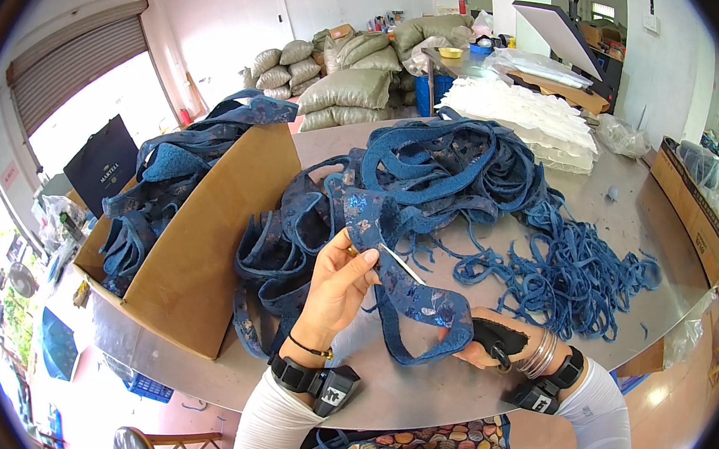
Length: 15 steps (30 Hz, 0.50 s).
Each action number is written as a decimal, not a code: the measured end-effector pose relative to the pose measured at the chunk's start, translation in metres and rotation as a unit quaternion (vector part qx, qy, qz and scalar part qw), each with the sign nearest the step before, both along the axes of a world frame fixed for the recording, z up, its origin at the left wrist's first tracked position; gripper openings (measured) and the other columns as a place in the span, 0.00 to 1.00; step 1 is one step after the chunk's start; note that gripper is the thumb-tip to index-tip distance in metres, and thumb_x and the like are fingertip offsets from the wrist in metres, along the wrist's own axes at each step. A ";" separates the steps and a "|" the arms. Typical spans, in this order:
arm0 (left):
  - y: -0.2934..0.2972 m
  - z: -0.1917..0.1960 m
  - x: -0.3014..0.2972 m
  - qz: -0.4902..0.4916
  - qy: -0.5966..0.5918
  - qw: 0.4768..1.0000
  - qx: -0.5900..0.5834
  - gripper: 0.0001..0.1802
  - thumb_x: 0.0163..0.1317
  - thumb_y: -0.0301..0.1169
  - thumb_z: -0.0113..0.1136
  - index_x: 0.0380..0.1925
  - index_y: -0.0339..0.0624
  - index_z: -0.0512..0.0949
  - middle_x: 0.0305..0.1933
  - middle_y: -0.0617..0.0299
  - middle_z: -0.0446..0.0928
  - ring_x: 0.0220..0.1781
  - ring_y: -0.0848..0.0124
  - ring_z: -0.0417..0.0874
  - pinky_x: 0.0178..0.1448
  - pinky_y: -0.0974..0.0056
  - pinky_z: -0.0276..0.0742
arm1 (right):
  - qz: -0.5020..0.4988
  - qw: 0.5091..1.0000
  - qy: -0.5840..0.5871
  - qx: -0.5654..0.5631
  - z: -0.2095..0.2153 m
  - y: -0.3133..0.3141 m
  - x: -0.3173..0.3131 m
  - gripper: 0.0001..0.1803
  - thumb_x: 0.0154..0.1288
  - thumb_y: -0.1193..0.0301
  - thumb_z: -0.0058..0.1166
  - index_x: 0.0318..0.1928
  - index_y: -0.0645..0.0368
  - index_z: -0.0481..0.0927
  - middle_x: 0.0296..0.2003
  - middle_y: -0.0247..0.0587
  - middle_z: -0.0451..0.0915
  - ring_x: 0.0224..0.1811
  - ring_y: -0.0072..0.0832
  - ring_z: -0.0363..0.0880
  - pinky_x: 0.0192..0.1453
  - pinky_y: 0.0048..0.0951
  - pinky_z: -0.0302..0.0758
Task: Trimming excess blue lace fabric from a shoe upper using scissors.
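Note:
My left hand (343, 275) pinches a blue patterned fabric strip (433, 306) between thumb and fingers. The strip hangs in a loop and curves over to my right hand (485, 344), whose fingers are closed on what look like black-handled scissors (499, 354). A thin pale blade lines up with that handle and shows above the strip, its tip close to my left thumb; the strip hides the middle part. My right fingertips are partly covered by the fabric. Behind my hands a large heap of blue strips (457, 165) lies on the metal table (413, 398).
A cardboard box (233, 215) full of similar strips stands at the left. Narrow blue trimmings (575, 275) pile up on the right. Farther back are stacked white sheets (520, 115) and bulging sacks (349, 89). Another carton (694, 209) sits at the right edge.

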<state>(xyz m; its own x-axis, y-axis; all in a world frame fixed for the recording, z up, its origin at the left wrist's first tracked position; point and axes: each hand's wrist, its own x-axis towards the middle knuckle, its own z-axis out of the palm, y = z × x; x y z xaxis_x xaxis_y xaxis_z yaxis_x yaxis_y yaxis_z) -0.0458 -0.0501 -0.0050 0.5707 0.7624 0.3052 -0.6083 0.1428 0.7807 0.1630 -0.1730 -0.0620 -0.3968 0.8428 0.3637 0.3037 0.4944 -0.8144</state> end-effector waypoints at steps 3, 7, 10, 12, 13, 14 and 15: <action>0.003 -0.004 0.000 0.031 0.013 0.999 0.020 0.12 0.58 0.24 0.59 0.43 0.40 0.73 0.37 0.64 0.77 0.31 0.78 0.77 0.34 0.73 0.75 | 0.034 0.984 0.064 -0.160 0.018 -0.006 -0.003 0.35 0.59 0.45 0.53 0.56 0.59 0.65 0.26 0.34 0.75 0.24 0.21 0.66 0.28 0.25 0.67; -0.001 -0.006 0.002 0.046 0.018 0.998 0.025 0.11 0.58 0.24 0.59 0.42 0.40 0.73 0.35 0.64 0.77 0.27 0.77 0.76 0.30 0.73 0.73 | 0.010 0.979 -0.024 -0.202 0.028 -0.006 0.000 0.36 0.60 0.44 0.51 0.57 0.58 0.65 0.23 0.32 0.73 0.23 0.21 0.66 0.26 0.25 0.66; -0.003 -0.007 0.007 0.057 0.011 0.998 0.020 0.11 0.60 0.24 0.58 0.42 0.40 0.72 0.36 0.63 0.77 0.27 0.77 0.77 0.31 0.72 0.75 | 0.012 0.986 0.018 -0.164 0.029 -0.006 -0.005 0.35 0.59 0.43 0.52 0.55 0.58 0.66 0.17 0.29 0.70 0.17 0.21 0.66 0.20 0.25 0.64; -0.007 -0.006 0.009 0.053 0.001 0.999 0.008 0.11 0.60 0.24 0.57 0.43 0.40 0.72 0.36 0.63 0.77 0.27 0.77 0.78 0.32 0.72 0.76 | 0.020 0.968 0.033 -0.247 0.033 -0.008 -0.004 0.34 0.58 0.43 0.52 0.52 0.59 0.68 0.14 0.29 0.69 0.15 0.21 0.66 0.17 0.25 0.62; -0.009 -0.005 0.009 0.052 -0.004 0.999 0.002 0.11 0.61 0.24 0.56 0.43 0.40 0.71 0.36 0.63 0.77 0.28 0.77 0.78 0.33 0.72 0.77 | 0.016 0.968 0.038 -0.247 0.034 -0.008 -0.005 0.34 0.58 0.43 0.53 0.51 0.59 0.68 0.14 0.30 0.69 0.15 0.22 0.67 0.18 0.26 0.63; -0.009 -0.005 0.010 0.050 -0.007 0.999 0.001 0.11 0.61 0.24 0.56 0.43 0.40 0.71 0.36 0.64 0.78 0.28 0.77 0.78 0.34 0.72 0.78 | 0.012 0.968 0.043 -0.247 0.034 -0.008 -0.005 0.33 0.58 0.43 0.53 0.50 0.60 0.68 0.14 0.32 0.69 0.15 0.23 0.67 0.18 0.26 0.64; -0.010 -0.005 0.010 0.049 -0.011 0.999 -0.001 0.11 0.61 0.24 0.56 0.44 0.40 0.71 0.36 0.64 0.78 0.29 0.78 0.79 0.35 0.72 0.79 | 0.008 0.969 0.048 -0.242 0.035 -0.009 -0.006 0.33 0.58 0.44 0.53 0.49 0.60 0.69 0.14 0.33 0.69 0.15 0.23 0.68 0.18 0.27 0.64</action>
<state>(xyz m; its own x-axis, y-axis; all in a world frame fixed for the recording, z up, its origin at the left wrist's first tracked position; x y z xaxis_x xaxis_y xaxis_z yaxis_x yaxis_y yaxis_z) -0.0356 -0.0598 -0.0104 0.4871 0.8142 0.3159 -0.6365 0.0833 0.7668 0.1567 -0.1816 -0.0267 -0.3950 0.9180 -0.0367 0.2106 0.0516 -0.9762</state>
